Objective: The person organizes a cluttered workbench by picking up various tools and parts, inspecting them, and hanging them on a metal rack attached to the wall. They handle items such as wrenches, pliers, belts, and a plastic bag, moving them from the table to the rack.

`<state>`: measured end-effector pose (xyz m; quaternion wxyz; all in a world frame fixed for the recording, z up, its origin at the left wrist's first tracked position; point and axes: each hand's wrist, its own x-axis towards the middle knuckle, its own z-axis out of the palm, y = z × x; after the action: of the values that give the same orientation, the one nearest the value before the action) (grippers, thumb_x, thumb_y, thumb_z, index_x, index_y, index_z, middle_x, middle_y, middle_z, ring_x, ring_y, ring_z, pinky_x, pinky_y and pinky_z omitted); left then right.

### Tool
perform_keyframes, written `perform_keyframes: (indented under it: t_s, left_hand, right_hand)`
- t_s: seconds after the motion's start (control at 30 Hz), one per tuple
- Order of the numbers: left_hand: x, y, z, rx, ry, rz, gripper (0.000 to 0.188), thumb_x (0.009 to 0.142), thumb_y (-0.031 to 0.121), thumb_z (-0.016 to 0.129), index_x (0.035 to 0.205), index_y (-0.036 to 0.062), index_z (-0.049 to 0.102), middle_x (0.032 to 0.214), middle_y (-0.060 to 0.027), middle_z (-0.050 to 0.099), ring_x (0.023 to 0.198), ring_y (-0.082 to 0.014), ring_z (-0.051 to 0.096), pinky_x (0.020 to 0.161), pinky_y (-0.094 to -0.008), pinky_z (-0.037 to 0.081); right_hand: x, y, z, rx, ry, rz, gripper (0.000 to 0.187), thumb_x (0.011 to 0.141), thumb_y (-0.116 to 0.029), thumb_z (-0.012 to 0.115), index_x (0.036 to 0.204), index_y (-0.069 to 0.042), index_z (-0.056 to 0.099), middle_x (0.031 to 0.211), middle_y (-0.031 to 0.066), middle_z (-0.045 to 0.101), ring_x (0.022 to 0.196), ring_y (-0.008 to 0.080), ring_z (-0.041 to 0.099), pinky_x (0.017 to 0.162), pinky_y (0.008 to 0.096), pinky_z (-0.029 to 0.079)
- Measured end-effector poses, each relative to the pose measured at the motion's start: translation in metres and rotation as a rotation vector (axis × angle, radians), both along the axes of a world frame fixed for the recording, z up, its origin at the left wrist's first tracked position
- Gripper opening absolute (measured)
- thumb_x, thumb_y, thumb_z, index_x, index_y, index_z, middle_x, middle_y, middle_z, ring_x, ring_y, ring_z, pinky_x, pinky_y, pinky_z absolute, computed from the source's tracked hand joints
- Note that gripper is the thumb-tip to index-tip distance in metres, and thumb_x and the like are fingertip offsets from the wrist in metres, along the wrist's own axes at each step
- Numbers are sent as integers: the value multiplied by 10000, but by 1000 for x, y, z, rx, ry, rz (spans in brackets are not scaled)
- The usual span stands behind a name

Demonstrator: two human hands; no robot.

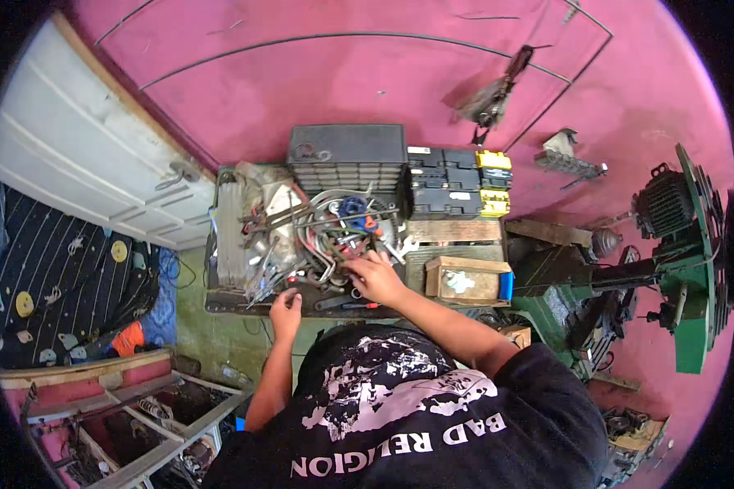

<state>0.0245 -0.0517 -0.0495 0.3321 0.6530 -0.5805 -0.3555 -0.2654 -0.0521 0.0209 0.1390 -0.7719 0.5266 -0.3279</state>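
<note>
A heap of metal tools and parts covers the middle of the workbench. My right hand reaches into its near side, fingers bent and closed among the pieces; what they grip is too small to make out. Just over the bench's front edge is my left hand, its fingers curled in toward the thumb with a small dark patch between them. Near my hands lie bent metal rods and a dark wrench-like tool. A blue round coil-like piece sits farther back in the heap.
Behind the heap stands a dark drawer cabinet, with black and yellow boxes to its right. A wooden box stands right of my right hand. A green machine is at far right, a white door at left.
</note>
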Motion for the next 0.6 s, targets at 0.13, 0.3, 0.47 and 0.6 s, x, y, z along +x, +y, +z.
perform_keyframes:
  t_s: [0.13, 0.3, 0.47, 0.6]
  left_hand:
    - [62, -3, -35, -5, -214, 159, 458, 839, 212, 802, 1202, -4, 627, 1183, -183, 659, 1020, -348, 646, 917, -446, 508]
    - [93, -21, -4, 45, -575, 93, 772, 773, 253, 848, 1423, 61, 477, 1487, -144, 447, 1225, -414, 471, 1021, -507, 433]
    - [106, -36, -9, 124, -768, -11, 891, 675, 304, 904, 1439, 73, 510, 1435, -132, 515, 1231, -381, 478, 1006, -498, 419]
    - [121, -51, -21, 51, -788, -68, 817, 677, 306, 909, 1377, 57, 571, 1354, -112, 582, 1215, -361, 501, 987, -515, 420]
  right_hand:
    - [74, -44, -2, -1, 156, 167, 377, 850, -186, 702, 1223, -135, 678, 1088, 12, 704, 1089, 262, 544, 930, 461, 387]
    - [138, -84, -41, -32, 625, 252, 273, 910, -207, 599, 1143, -114, 706, 1081, 0, 691, 1112, 227, 552, 950, 476, 374]
    - [166, -97, -52, 65, 812, 314, 264, 912, -183, 568, 1095, -93, 737, 1135, 32, 690, 1144, 218, 551, 977, 480, 371]
    - [167, -110, -47, 100, 858, 396, 223, 894, -208, 586, 999, -96, 749, 1049, 54, 710, 1144, 241, 557, 971, 512, 382]
